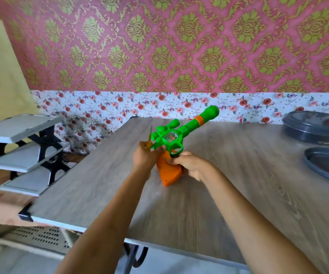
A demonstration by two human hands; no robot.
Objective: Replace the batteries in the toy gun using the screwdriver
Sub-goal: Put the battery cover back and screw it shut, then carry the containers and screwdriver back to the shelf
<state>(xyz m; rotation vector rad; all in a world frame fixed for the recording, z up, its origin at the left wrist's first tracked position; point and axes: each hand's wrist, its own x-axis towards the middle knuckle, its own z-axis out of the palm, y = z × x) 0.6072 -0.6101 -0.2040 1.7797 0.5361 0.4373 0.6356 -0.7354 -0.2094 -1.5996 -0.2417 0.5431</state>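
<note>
Your left hand (145, 157) curls its fingers round the amber handle of a slim yellow screwdriver (149, 141). Its metal shaft points straight up beside the rear of the toy, and the same knuckles rest against the green body. Your right hand (191, 165) wraps its fingers round the orange grip from the far side, thumb lying just under the trigger guard. Motion blur hides exactly how each fingertip sits.

Between the two hands is the green plastic toy gun with an orange grip and an orange band near the muzzle (172, 137). It is tilted, with the barrel rising toward the wall on the right. Whether the butt touches the table or hangs just above it cannot be told. No battery cover or screw is visible from this side, so the work looks to be at its start.

The risk lies in the left hand doing two jobs. With the tool pinned alongside the toy and its tip pointing away from the gun, a shift of grip could drop the screwdriver or scrape the plastic. A freed screw could also roll across the smooth top and off the near edge.

The surface is a grey wood-grain table (238, 198). At its right end are a dark round lidded container (315, 128) and a dark shallow tray (326, 165). A white three-tier shelf rack on black brackets (19, 128) stands to the left. Behind is pink-and-green damask wallpaper (159, 46) above a band of rose-print paper (120, 107).
</note>
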